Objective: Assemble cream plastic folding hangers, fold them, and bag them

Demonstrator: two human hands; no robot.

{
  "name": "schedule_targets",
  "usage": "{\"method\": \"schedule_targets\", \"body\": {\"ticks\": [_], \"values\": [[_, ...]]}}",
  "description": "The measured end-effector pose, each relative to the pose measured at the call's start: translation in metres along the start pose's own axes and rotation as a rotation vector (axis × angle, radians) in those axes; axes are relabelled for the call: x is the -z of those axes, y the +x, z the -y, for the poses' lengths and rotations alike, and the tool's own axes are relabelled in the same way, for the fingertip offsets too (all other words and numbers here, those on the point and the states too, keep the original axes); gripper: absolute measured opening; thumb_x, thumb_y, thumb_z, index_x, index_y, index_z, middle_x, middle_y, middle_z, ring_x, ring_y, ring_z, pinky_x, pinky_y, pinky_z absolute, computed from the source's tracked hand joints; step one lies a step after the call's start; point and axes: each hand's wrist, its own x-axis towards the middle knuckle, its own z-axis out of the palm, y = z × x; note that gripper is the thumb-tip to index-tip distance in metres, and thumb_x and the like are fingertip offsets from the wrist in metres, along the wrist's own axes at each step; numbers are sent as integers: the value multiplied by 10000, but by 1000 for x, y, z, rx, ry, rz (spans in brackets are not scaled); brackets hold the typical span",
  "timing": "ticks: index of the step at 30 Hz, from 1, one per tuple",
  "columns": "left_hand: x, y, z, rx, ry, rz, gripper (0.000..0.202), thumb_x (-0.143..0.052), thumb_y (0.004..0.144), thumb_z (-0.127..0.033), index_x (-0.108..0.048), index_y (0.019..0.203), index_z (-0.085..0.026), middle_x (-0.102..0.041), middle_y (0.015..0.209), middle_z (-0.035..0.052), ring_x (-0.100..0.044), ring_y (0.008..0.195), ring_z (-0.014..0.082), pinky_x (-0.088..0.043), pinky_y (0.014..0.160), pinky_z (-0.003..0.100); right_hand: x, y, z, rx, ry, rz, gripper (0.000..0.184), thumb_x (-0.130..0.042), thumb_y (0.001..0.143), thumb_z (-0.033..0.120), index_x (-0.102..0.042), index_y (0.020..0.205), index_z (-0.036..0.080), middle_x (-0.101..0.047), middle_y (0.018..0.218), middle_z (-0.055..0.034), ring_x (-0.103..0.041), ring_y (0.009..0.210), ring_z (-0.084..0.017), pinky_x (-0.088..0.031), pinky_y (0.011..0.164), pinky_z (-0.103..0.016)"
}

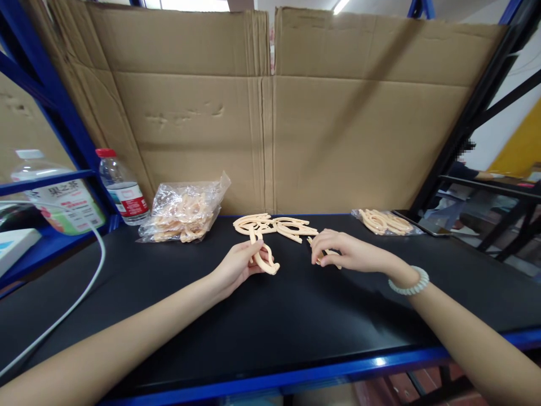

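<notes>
My left hand (pixel 239 264) is closed on a peach-coloured curved plastic piece (pixel 266 262) that rests near the black tabletop (pixel 270 316). My right hand (pixel 338 251), with a pale bead bracelet (pixel 409 282) on its wrist, has its fingers curled down over a small peach plastic piece (pixel 325 254) on the table. Just beyond both hands lies a loose heap of the same peach pieces (pixel 274 225).
A clear bag of peach pieces (pixel 183 214) lies at the left, a smaller bagful (pixel 384 221) at the right beside a dark tablet (pixel 422 225). Two water bottles (pixel 122 189) stand at left by a white cable (pixel 80 293). Cardboard sheets (pixel 270 113) wall the back. A person sits far right.
</notes>
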Motion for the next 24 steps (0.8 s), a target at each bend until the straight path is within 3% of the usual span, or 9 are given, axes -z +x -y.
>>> {"method": "schedule_targets", "body": {"ticks": [3, 8, 11, 14, 18, 20, 24], "values": [[-2, -1, -2, 4, 9, 1, 325, -453, 973, -211, -627, 727, -92, -672, 623, 60, -699, 607, 171, -577, 721, 307, -3, 2, 0, 25, 79, 98, 136, -584, 931, 237, -694, 891, 170, -676, 857, -47, -610, 847, -183, -464, 802, -310], [-6, -2, -4, 14, 23, -39, 296, -447, 976, -203, -611, 752, -99, -655, 632, 46, -692, 611, 167, -579, 719, 317, -5, 0, -4, -49, 40, 147, 81, -669, 831, 112, -720, 863, 166, -675, 856, -38, -637, 794, -171, -481, 756, -281], [-6, -3, -4, 7, 25, -50, 222, -486, 963, -211, -610, 812, -106, -657, 683, 39, -687, 634, 159, -576, 728, 320, -4, -2, -6, -35, 46, 140, 63, -687, 835, 158, -714, 890, 172, -673, 857, -35, -647, 797, -177, -498, 749, -285], [-5, -4, -3, 7, 35, -6, 73, -602, 891, -175, -606, 933, -115, -661, 772, 27, -691, 704, 159, -565, 795, 343, -10, 0, -3, 1, 15, 11, 161, -677, 872, 248, -678, 1023, 191, -667, 982, -51, -643, 861, -190, -510, 800, -317], [-4, -6, -1, -9, 133, 73, 435, -735, 750, -140, -567, 1152, -137, -647, 863, 13, -675, 803, 171, -549, 830, 366, -30, 9, 11, 140, -106, -217, 301, -595, 920, 185, -576, 1218, 223, -586, 1253, -87, -515, 1187, -232, -401, 1032, -422], [-4, -6, 2, -64, 229, 100, 503, -759, 725, -186, -569, 1189, -140, -650, 913, 29, -665, 849, 187, -544, 827, 362, -40, 13, 22, 190, -161, -212, 313, -557, 925, 140, -569, 1225, 228, -560, 1297, -81, -469, 1233, -226, -365, 1068, -431], [-6, -6, 9, -198, 334, 136, 447, -792, 683, -262, -647, 1082, -123, -643, 1075, 82, -650, 925, 214, -541, 828, 337, -50, 16, 34, 237, -283, -164, 285, -517, 920, 99, -597, 1171, 208, -585, 1272, -62, -462, 1203, -228, -387, 1045, -421]]}}
